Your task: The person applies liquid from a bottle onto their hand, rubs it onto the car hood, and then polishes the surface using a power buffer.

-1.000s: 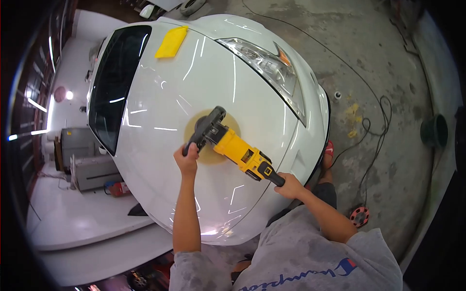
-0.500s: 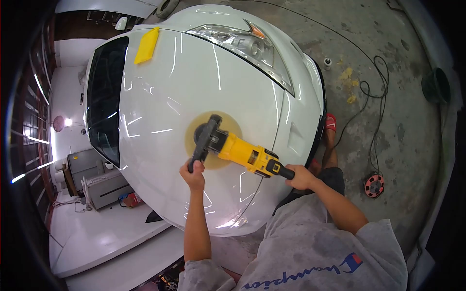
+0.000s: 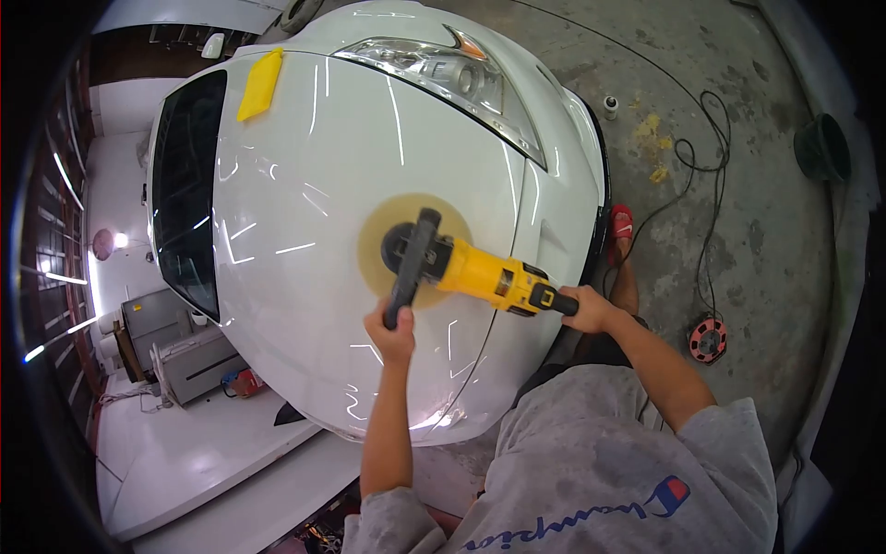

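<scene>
A yellow and black car polisher (image 3: 475, 275) rests with its round yellow pad (image 3: 374, 242) flat on the white car's hood (image 3: 305, 203). My left hand (image 3: 391, 334) is wrapped round the near end of its black front handle. At the rear, my right hand (image 3: 591, 310) grips the black back end of the polisher's body. Part of the pad lies hidden under the polisher head and front handle.
A folded yellow cloth (image 3: 261, 85) lies on the hood near the windshield (image 3: 189, 185). On the floor are a small bottle (image 3: 611, 107), a black cable (image 3: 709, 222), an orange cord reel (image 3: 708, 341) and a dark bucket (image 3: 821, 150). The headlight (image 3: 452, 78) is at the hood's front corner.
The polisher and both hands have shifted to the right across the hood, while the camera view has moved slightly. Both hands keep their hold.
</scene>
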Tool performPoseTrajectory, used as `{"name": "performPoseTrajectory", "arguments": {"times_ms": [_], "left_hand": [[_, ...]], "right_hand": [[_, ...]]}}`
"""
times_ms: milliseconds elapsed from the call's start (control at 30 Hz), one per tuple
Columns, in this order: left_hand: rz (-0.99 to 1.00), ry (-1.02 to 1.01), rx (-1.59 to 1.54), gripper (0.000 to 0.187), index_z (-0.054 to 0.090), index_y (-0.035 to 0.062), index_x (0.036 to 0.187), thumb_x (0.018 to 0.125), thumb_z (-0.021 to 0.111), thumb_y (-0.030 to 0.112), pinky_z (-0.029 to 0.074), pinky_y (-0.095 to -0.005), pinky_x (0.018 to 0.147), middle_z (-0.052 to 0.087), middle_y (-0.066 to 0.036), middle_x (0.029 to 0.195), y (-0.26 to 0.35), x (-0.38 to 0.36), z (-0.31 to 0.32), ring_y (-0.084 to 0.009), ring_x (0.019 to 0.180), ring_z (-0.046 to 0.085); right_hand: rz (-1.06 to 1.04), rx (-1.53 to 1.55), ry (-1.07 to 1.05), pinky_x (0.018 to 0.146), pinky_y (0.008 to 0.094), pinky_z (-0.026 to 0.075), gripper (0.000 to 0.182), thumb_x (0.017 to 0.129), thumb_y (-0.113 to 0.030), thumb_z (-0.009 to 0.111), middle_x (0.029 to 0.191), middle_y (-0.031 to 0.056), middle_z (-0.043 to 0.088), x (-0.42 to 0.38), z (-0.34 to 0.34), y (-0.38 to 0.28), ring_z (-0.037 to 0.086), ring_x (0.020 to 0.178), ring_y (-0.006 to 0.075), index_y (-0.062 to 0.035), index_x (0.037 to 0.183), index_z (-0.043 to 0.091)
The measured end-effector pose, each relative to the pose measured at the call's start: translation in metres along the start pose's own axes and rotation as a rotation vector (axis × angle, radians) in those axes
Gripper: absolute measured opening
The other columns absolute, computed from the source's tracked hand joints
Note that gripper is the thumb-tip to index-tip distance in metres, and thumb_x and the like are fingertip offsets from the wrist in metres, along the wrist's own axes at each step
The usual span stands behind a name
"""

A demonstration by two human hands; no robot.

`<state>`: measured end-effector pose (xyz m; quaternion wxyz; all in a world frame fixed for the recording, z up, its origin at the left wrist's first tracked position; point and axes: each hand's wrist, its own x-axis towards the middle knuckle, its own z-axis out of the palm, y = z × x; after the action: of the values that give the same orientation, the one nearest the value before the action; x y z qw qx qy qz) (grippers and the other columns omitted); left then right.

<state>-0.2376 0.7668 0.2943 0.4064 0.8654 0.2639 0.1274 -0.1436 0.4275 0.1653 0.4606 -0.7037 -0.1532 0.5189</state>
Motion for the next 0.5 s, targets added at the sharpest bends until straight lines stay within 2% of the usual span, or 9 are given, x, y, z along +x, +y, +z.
{"name": "performPoseTrajectory", "arguments": {"times_ms": [67, 133, 200, 233, 367, 433, 500], "left_hand": [[0.022, -0.011, 0.043, 0.050, 0.059, -0.0005, 0.077, 0.081, 0.067, 0.048, 0.034, -0.0298, 0.047, 0.042, -0.003, 0.054, 0.012, -0.029, 0.009, -0.0123, 0.049, 0.043], [-0.034, -0.045, 0.066, 0.052, 0.055, -0.0004, 0.074, 0.080, 0.068, 0.050, 0.035, -0.0305, 0.049, 0.043, -0.004, 0.057, 0.025, -0.055, 0.011, -0.0145, 0.051, 0.044], [0.008, -0.035, 0.033, 0.053, 0.052, 0.0000, 0.071, 0.079, 0.069, 0.049, 0.037, -0.0315, 0.052, 0.046, -0.006, 0.061, 0.028, -0.070, 0.014, -0.0173, 0.055, 0.047], [-0.004, -0.075, 0.038, 0.053, 0.052, -0.0008, 0.070, 0.078, 0.070, 0.048, 0.039, -0.0331, 0.055, 0.048, -0.009, 0.065, 0.029, -0.075, 0.012, -0.0221, 0.058, 0.049], [0.076, -0.060, 0.060, 0.051, 0.050, -0.0019, 0.068, 0.074, 0.072, 0.043, 0.040, -0.0359, 0.057, 0.047, -0.012, 0.065, 0.023, -0.070, 0.008, -0.0282, 0.061, 0.049], [0.049, -0.077, 0.087, 0.050, 0.050, -0.0020, 0.068, 0.073, 0.073, 0.042, 0.040, -0.0363, 0.058, 0.047, -0.013, 0.065, 0.031, -0.059, 0.005, -0.0288, 0.061, 0.049], [0.055, -0.085, 0.111, 0.049, 0.051, -0.0019, 0.068, 0.071, 0.074, 0.041, 0.041, -0.0374, 0.059, 0.048, -0.013, 0.066, 0.038, -0.053, 0.007, -0.0310, 0.062, 0.049]], "right_hand": [[-0.032, -0.041, -0.064, 0.077, 0.0380, 0.051, 0.035, 0.069, -0.012, 0.067, 0.084, 0.0164, 0.067, -0.014, 0.001, 0.025, 0.066, 0.082, 0.0337, -0.0055, 0.103, 0.062], [-0.063, -0.041, -0.073, 0.076, 0.0382, 0.051, 0.034, 0.069, -0.012, 0.067, 0.083, 0.0160, 0.067, -0.024, 0.005, 0.045, 0.066, 0.082, 0.0335, -0.0054, 0.102, 0.062], [-0.102, -0.041, -0.084, 0.075, 0.0384, 0.051, 0.032, 0.069, -0.012, 0.068, 0.083, 0.0157, 0.067, -0.029, 0.011, 0.053, 0.066, 0.082, 0.0333, -0.0054, 0.100, 0.062], [-0.088, -0.028, -0.079, 0.074, 0.0381, 0.051, 0.032, 0.069, -0.011, 0.068, 0.083, 0.0159, 0.066, -0.031, 0.014, 0.055, 0.066, 0.081, 0.0331, -0.0053, 0.100, 0.062], [-0.111, -0.014, -0.059, 0.071, 0.0367, 0.050, 0.030, 0.069, -0.011, 0.069, 0.080, 0.0153, 0.066, -0.023, 0.022, 0.056, 0.066, 0.077, 0.0317, -0.0048, 0.098, 0.063], [-0.100, -0.007, -0.059, 0.071, 0.0364, 0.050, 0.028, 0.069, -0.011, 0.069, 0.079, 0.0150, 0.066, -0.017, 0.027, 0.054, 0.066, 0.076, 0.0314, -0.0044, 0.096, 0.064], [-0.016, 0.026, -0.077, 0.069, 0.0364, 0.050, 0.023, 0.069, -0.012, 0.070, 0.077, 0.0149, 0.066, -0.014, 0.029, 0.055, 0.066, 0.074, 0.0306, -0.0036, 0.090, 0.064]]}}
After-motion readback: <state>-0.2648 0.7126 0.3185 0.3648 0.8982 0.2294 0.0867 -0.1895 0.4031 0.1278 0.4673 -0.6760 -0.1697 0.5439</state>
